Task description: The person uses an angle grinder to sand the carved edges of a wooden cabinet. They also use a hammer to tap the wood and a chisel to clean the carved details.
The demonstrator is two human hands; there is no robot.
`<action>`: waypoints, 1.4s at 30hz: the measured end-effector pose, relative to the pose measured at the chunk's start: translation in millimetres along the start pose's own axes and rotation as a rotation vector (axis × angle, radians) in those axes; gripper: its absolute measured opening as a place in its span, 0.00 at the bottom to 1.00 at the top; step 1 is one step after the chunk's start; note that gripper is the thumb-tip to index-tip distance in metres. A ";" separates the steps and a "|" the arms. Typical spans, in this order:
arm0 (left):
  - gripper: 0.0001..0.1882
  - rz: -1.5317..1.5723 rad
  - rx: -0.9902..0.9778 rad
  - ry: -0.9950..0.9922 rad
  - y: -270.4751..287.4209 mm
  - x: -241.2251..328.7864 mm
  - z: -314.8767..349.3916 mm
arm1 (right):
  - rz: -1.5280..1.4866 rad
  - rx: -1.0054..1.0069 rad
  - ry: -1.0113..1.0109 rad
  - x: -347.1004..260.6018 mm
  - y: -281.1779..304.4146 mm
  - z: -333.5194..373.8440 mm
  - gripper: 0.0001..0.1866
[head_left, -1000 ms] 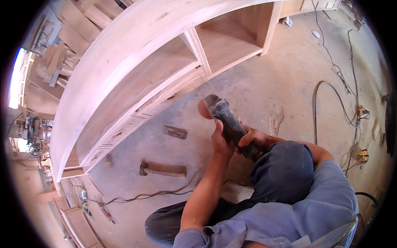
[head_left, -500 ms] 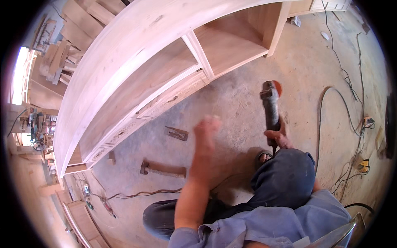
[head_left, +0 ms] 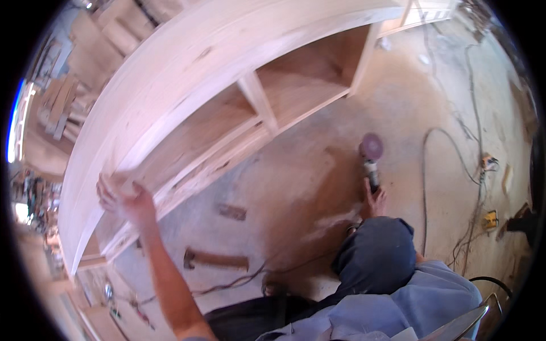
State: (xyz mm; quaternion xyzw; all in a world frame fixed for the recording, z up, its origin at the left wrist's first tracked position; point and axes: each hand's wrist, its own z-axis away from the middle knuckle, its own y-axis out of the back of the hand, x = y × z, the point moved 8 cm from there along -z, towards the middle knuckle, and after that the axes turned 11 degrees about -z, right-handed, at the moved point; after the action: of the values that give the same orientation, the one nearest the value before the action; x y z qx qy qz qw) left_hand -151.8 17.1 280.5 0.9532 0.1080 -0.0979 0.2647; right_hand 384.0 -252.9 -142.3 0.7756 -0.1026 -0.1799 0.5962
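Note:
My left hand [head_left: 126,202] reaches out to the long pale wooden cabinet [head_left: 170,96]. Its fingers are apart and lie at the curved edge of the top board near the left end; slight blur hides the exact contact. In my right hand [head_left: 375,202] is an angle grinder [head_left: 371,170], gripped by its body beside my right knee. The round disc [head_left: 372,146] faces upward at the far end of the tool. On the floor between my hands lie a hatchet-like tool [head_left: 219,261] with a wooden handle and a small dark flat tool [head_left: 232,212].
Cords [head_left: 424,187] run over the concrete floor on the right, by a yellow power tool or socket [head_left: 489,220]. Another cord [head_left: 244,278] crosses in front of me. Stacked boards [head_left: 85,62] stand behind the cabinet. Small tools [head_left: 136,307] lie at the lower left.
My left hand has swung left from above the floor to the cabinet edge. The grinder has turned, its disc now facing up. The view has shifted slightly.

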 end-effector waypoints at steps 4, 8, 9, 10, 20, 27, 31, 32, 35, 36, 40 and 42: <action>0.42 -0.118 -0.044 0.032 -32.9 -30.8 -2.0 | -0.143 -0.055 0.009 -10.3 42.8 -21.4 0.37; 0.30 -0.092 0.018 -0.106 -60.6 -57.3 3.2 | -0.235 -0.204 -0.098 -2.8 49.0 -10.0 0.34; 0.30 -0.081 0.000 -0.078 -65.8 -65.7 0.9 | -0.253 -0.144 -0.081 -4.0 53.7 -16.2 0.34; 0.29 -0.097 0.046 -0.104 -69.2 -65.1 2.4 | -0.285 -0.160 -0.121 0.3 56.8 -13.5 0.35; 0.25 -0.119 0.047 -0.006 -49.6 -78.8 3.9 | -0.477 0.044 0.447 -154.6 228.5 -166.7 0.36; 0.18 0.092 0.066 0.026 -6.4 -19.7 -11.0 | -0.665 0.474 1.042 -350.1 323.6 -282.5 0.29; 0.15 0.052 0.058 -0.095 2.6 -14.8 -19.3 | -0.741 0.662 0.968 -372.2 338.9 -291.0 0.21; 0.15 0.056 0.042 -0.113 1.7 -12.2 -22.7 | -0.718 0.675 0.962 -374.3 342.0 -291.2 0.19; 0.16 0.077 -0.025 -0.136 -4.7 -18.4 -24.7 | -0.666 0.696 0.927 -382.8 346.5 -292.3 0.14; 0.19 0.075 -0.026 -0.169 -12.5 -24.6 -23.7 | -0.644 0.679 0.907 -384.3 347.6 -295.5 0.14; 0.24 0.021 -0.071 -0.160 -22.8 -34.2 -44.8 | -0.640 0.822 0.943 -398.7 352.0 -322.9 0.10; 0.25 0.058 -0.096 -0.155 -44.0 -28.8 -56.0 | -0.614 0.864 0.967 -407.8 349.0 -344.7 0.11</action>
State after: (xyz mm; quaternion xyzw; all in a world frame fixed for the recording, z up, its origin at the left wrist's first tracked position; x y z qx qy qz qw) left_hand -183.4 78.9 313.4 0.9317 0.0641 -0.1584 0.3205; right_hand 168.9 112.0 334.6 0.9290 0.3340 0.0812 0.1372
